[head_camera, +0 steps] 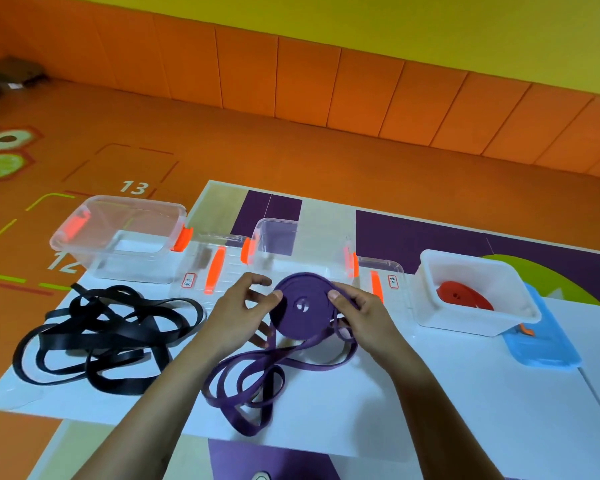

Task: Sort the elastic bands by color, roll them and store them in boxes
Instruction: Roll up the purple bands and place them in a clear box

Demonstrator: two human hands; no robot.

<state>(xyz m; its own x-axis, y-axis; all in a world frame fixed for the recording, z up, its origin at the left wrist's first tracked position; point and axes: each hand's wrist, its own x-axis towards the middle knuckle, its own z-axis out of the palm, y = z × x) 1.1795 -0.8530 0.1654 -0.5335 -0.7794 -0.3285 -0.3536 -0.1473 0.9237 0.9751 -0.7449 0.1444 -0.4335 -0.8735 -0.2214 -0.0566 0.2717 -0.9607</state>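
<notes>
Over the white sheet | we hold the purple flat rubber band, partly rolled into a round coil | left grip and right grip both pinch its edges | its loose end lies on the sheet

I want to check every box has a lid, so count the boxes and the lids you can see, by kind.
Boxes: 3 (left clear box, middle clear box, white box)
Lids: 3 (left clear lid, right clear lid, blue lid)
Total: 6
</notes>
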